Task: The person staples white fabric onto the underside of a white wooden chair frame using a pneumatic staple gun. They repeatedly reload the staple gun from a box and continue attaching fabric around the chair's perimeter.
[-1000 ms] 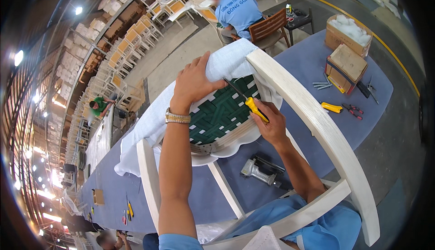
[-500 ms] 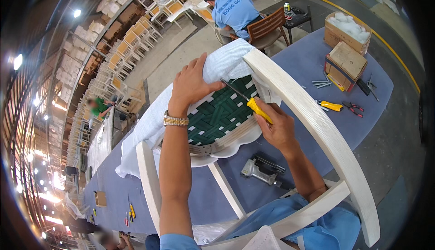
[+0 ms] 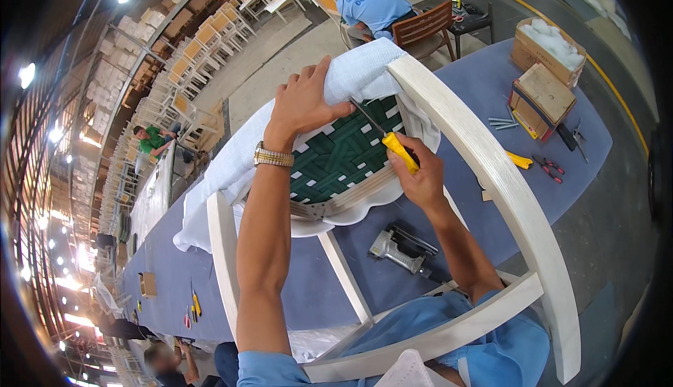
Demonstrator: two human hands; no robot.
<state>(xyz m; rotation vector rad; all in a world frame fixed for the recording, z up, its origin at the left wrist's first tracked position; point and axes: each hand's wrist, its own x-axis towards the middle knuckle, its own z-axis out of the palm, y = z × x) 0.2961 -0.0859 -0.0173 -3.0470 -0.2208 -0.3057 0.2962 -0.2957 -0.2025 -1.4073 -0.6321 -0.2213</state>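
A pale wooden chair (image 3: 484, 155) lies tipped over, the underside of its seat facing me. Dark green woven webbing (image 3: 336, 152) fills the seat frame, and white fabric (image 3: 361, 68) wraps its edge. My left hand (image 3: 305, 103) grips the fabric-covered edge, fingers over the far side and thumb pointing at the tool tip. In my right hand (image 3: 424, 173) is a screwdriver (image 3: 401, 154) with a yellow handle. Its thin metal shaft meets the fabric's inner edge beside my left thumb, above the webbing. Whether the tip is under the fabric, I cannot tell.
On the blue-grey table (image 3: 315, 296) lies a staple gun (image 3: 399, 248) below the seat. Pliers (image 3: 548, 168), a yellow-handled tool (image 3: 519, 160), metal strips and cardboard boxes (image 3: 543, 99) stand to the right. A co-worker (image 3: 371, 0) sits beyond the table, near stacked chairs.
The screwdriver tip and both hands have shifted slightly up and left in view with the chair. The grip on the screwdriver and fabric looks the same.
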